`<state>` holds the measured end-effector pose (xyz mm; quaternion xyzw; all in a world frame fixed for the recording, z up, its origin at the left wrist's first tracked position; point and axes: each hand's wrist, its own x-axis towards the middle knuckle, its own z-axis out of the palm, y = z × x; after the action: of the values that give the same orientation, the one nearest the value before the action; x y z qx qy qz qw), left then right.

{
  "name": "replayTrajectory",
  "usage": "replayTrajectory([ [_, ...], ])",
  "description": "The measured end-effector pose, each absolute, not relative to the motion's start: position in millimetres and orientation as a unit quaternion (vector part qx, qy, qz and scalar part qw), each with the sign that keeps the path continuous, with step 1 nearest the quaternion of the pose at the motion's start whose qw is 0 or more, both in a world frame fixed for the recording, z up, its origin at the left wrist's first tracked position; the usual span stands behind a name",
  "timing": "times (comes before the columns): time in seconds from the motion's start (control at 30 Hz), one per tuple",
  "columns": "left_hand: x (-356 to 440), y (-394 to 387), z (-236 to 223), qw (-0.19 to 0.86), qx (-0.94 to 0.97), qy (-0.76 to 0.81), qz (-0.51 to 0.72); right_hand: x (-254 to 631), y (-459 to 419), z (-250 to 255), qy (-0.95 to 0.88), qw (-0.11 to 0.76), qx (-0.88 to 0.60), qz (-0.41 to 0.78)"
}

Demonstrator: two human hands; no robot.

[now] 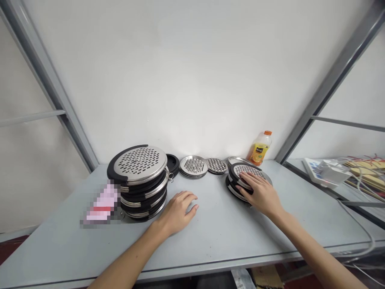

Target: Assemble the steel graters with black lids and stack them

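My right hand (pixel 261 193) rests with fingers stretched out on the top of a short stack of round metal graters (pixel 237 170) with black rims. Its thumb lies near the front of that stack, and nothing is lifted. My left hand (pixel 179 210) is above the tabletop, fingers loosely bent and apart, with nothing in it. Just left of it stands a taller stack of round graters (pixel 141 162), perforated steel faces up, with black edging and small wire rings at the side.
Along the wall lie a black round part (pixel 172 162), perforated discs (pixel 194 165) and coarser discs (pixel 217 165). An orange-capped bottle (pixel 259 149) stands behind the right stack. A power strip (pixel 321 174) with cables lies right. A blurred pink item (pixel 104 202) sits left. Metal posts (pixel 333 80) frame the table.
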<state>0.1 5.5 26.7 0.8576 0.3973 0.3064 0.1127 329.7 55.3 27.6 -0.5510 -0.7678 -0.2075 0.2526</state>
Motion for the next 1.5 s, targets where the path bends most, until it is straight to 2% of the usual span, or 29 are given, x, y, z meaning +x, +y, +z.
replayTrajectory([
  [0.13,0.3,6.2,25.7,0.109,0.858,0.395,0.310,325.8,51.0,32.4,-0.765,0.257,-0.549,-0.217],
  [0.27,-0.4,9.5,25.1,0.103,0.851,0.404,0.319,300.4,38.6,38.6,-0.774,0.316,-0.501,-0.224],
  [0.5,-0.8,14.4,15.6,0.096,0.839,0.425,0.325,232.5,53.0,35.7,-0.876,0.260,-0.404,-0.042],
  [0.7,-3.5,16.7,11.3,0.091,0.844,0.434,0.302,212.4,83.9,20.5,-0.873,0.297,-0.383,0.055],
  [0.87,-0.4,21.9,19.7,0.104,0.834,0.478,0.254,214.5,81.8,3.1,-0.887,0.290,-0.340,0.115],
  [1.07,4.1,35.3,17.6,0.101,0.855,0.488,0.146,215.1,79.7,0.4,-0.881,0.291,-0.349,0.131],
  [1.5,0.4,37.0,4.9,0.084,0.857,0.479,0.172,216.4,84.3,2.4,-0.881,0.283,-0.355,0.131],
])
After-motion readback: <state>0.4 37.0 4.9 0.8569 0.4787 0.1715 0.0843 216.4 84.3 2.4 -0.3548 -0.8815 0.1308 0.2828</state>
